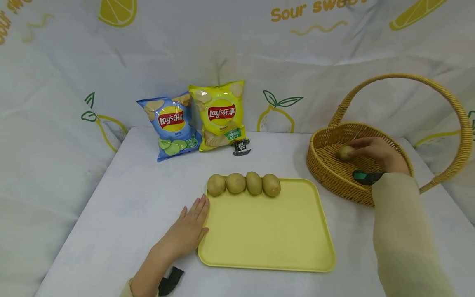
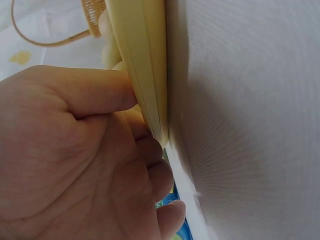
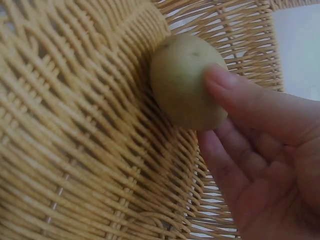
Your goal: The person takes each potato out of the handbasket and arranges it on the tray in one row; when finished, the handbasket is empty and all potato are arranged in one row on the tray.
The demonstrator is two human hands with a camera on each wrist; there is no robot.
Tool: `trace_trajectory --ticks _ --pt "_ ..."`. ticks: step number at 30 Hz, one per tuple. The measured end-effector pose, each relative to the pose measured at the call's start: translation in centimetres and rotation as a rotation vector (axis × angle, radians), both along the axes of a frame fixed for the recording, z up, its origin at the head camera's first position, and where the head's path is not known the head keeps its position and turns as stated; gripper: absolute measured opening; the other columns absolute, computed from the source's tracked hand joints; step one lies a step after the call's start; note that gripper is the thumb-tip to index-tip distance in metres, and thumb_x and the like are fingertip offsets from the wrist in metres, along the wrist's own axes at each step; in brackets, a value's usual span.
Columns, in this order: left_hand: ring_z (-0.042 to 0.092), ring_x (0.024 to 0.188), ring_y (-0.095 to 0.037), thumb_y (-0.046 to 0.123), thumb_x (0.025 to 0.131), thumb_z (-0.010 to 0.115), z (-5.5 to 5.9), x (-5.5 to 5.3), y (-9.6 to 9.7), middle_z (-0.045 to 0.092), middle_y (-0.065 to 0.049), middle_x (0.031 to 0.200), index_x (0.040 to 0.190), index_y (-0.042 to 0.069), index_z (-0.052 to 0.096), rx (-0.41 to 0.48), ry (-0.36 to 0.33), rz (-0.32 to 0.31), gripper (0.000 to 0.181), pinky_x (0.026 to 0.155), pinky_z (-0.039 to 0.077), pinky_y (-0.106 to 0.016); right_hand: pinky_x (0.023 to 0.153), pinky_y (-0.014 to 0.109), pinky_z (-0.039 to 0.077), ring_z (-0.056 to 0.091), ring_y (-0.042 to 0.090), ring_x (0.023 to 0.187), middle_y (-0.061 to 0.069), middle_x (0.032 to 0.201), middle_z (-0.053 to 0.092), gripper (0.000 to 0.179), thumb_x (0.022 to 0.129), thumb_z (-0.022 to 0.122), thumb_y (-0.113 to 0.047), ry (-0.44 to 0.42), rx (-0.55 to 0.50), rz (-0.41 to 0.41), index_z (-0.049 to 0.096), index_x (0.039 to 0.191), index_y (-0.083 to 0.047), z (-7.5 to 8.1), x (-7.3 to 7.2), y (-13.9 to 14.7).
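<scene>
Inside the wicker basket, my right hand pinches a potato between thumb and fingers. The right wrist view shows that potato close to the woven wall. A yellow tray lies flat on the table, with several potatoes in a row along its far edge, toward the left corner. My left hand rests against the tray's left rim, its fingers extended in the head view. In the left wrist view the thumb touches the tray's side.
Two chip bags, one blue and one yellow, lean against the back cloth. A small black piece with a printed label lies before the yellow bag. The basket's tall handle arches over my right forearm.
</scene>
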State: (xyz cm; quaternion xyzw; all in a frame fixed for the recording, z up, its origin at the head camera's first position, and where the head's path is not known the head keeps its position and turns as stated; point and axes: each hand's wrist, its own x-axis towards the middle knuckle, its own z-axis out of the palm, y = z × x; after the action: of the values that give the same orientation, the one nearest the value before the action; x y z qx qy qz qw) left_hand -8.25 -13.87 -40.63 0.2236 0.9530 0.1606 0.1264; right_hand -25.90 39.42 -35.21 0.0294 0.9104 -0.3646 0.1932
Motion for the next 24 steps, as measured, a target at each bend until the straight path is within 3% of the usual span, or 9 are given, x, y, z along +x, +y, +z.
trace_trajectory --ticks 5,8,15,20,24 --pt "0.012 0.142 -0.034 0.019 0.098 0.050 0.1 0.0 0.0 0.012 -0.021 0.155 0.146 -0.008 0.020 -0.015 -0.001 -0.002 0.063 0.109 0.017 -0.056 0.103 0.066 0.015 0.006 0.053 0.134 0.031 0.151 0.008 0.080 0.091 0.062 -0.038 -0.035 0.053 0.082 0.025 0.145 0.008 -0.1 -0.1 -0.1" --pt "0.013 0.142 -0.034 0.019 0.098 0.051 0.2 0.0 0.0 0.012 -0.021 0.154 0.146 -0.009 0.021 -0.012 0.000 -0.005 0.063 0.109 0.017 -0.056 0.102 0.066 0.017 0.009 0.054 0.133 0.033 0.150 0.010 0.079 0.090 0.063 -0.037 -0.029 0.051 0.085 0.027 0.143 0.011 -0.2 -0.1 -0.1" --pt "0.013 0.141 -0.035 0.018 0.098 0.050 0.1 0.1 -0.1 0.012 -0.022 0.154 0.146 -0.009 0.020 -0.010 0.008 -0.011 0.063 0.109 0.017 -0.056 0.100 0.061 0.028 0.029 0.047 0.128 0.030 0.142 0.033 0.077 0.089 0.065 -0.038 0.029 0.029 0.066 0.033 0.140 0.011 0.0 -0.1 -0.3" --pt "0.012 0.142 -0.034 0.019 0.098 0.050 0.0 0.0 -0.1 0.013 -0.022 0.154 0.146 -0.009 0.019 -0.005 0.016 -0.016 0.063 0.109 0.017 -0.056 0.100 0.059 0.029 0.033 0.041 0.127 0.016 0.135 0.044 0.078 0.087 0.066 -0.042 0.051 -0.008 0.036 0.035 0.143 0.002 1.1 0.1 -0.9" --pt "0.013 0.141 -0.035 0.018 0.098 0.050 0.0 0.0 -0.1 0.013 -0.022 0.154 0.146 -0.009 0.020 -0.008 0.016 -0.017 0.063 0.109 0.018 -0.056 0.101 0.054 0.030 0.038 0.029 0.122 -0.005 0.120 0.053 0.076 0.086 0.068 -0.040 0.082 -0.041 0.025 0.037 0.143 0.000 2.0 0.3 -1.7"
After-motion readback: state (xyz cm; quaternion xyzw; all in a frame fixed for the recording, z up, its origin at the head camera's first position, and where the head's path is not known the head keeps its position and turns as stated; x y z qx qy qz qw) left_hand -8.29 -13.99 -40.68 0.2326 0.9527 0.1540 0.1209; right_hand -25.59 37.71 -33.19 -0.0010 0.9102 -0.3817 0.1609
